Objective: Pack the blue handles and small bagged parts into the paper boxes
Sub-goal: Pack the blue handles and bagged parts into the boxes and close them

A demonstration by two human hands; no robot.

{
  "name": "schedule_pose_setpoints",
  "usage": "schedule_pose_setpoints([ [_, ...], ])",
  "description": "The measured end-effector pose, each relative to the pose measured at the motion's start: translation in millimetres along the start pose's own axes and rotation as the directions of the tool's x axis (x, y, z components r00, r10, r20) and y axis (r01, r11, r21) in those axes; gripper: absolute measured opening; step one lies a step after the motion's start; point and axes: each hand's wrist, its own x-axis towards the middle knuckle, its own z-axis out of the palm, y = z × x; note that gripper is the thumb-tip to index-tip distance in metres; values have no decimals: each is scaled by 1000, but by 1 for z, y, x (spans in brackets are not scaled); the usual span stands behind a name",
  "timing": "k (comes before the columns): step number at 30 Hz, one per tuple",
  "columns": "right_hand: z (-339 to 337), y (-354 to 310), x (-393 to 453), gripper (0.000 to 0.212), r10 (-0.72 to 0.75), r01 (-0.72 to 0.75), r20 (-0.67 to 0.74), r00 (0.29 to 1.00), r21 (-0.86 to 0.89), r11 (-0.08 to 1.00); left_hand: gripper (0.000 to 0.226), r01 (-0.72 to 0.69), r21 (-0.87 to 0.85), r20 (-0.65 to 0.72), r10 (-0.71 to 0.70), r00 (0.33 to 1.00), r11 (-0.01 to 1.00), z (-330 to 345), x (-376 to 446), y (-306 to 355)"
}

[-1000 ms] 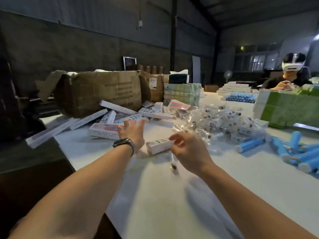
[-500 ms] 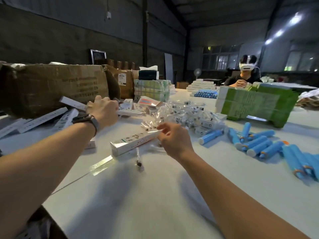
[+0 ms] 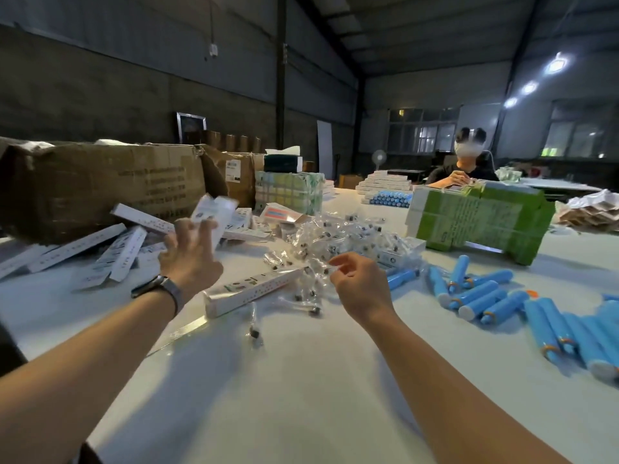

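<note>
My left hand [image 3: 192, 259] is raised above the table and holds a blurred white paper box [image 3: 214, 212] in its fingertips. My right hand [image 3: 360, 286] hovers with loosely curled fingers at the near edge of a heap of small clear bagged parts [image 3: 338, 239]; I cannot tell whether it pinches a bag. Another long white paper box [image 3: 249, 293] lies on the table between my hands, with loose bagged parts [image 3: 253, 326] beside it. Several blue handles [image 3: 482, 296] lie scattered to the right.
A torn cardboard carton [image 3: 100, 189] and several flat white boxes [image 3: 80, 246] fill the left side of the white table [image 3: 301, 396]. A green pack [image 3: 479, 219] stands behind the handles. Another person [image 3: 465, 169] sits at the far end.
My left hand has lifted a white box off the pile at the left. My right hand has slid slightly right toward the bagged parts. The view has turned to the right.
</note>
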Motion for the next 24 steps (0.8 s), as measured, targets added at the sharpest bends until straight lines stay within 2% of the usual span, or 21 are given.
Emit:
schedule_pose_setpoints([
  [1, -4, 1, 2, 17, 7, -7, -8, 1000, 10, 1000, 79, -92, -145, -76, 81, 994, 985, -2, -6, 22],
  [3, -13, 2, 7, 12, 76, -70, -44, 996, 134, 989, 98, -169, -438, -106, 136, 985, 883, -3, -24, 74],
  [5, -23, 0, 8, 15, 169, -141, -29, 985, 414, 899, 110, -132, -643, -13, 162, 987, 755, 4, -54, 121],
  [6, -27, 0, 7, 22, 169, -145, 3, 986, 532, 834, 113, -132, -685, 34, 213, 977, 716, 11, -70, 140],
  [8, -34, 3, 4, 33, 84, -102, 60, 995, 692, 714, 116, -130, -763, 124, 341, 932, 633, 27, -101, 167],
  [9, -37, 5, 2, 35, 47, -91, 80, 996, 725, 683, 117, -69, -824, 175, 369, 913, 563, 32, -114, 175],
  [11, -45, 11, 0, 35, 26, -108, 127, 992, 704, 702, 112, 47, -893, 228, 361, 904, 447, 40, -130, 182],
  [13, -51, 20, 0, 34, -17, -109, 177, 984, 680, 725, 93, 70, -920, 215, 348, 913, 385, 44, -135, 182],
  [16, -53, 24, -3, 43, -92, -146, 291, 952, 698, 701, 64, 197, -960, 258, 362, 896, 198, 47, -134, 173],
  [18, -50, 22, -4, 50, -97, -154, 333, 938, 651, 743, 57, 200, -961, 256, 338, 905, 191, 49, -133, 169],
  [21, -45, 18, -5, 58, -84, -124, 320, 944, 578, 806, 54, 137, -969, 205, 362, 909, 206, 53, -131, 163],
  [24, -43, 17, -5, 59, -95, -106, 313, 945, 569, 816, 55, -25, -948, 114, 412, 904, 318, 55, -128, 156],
])
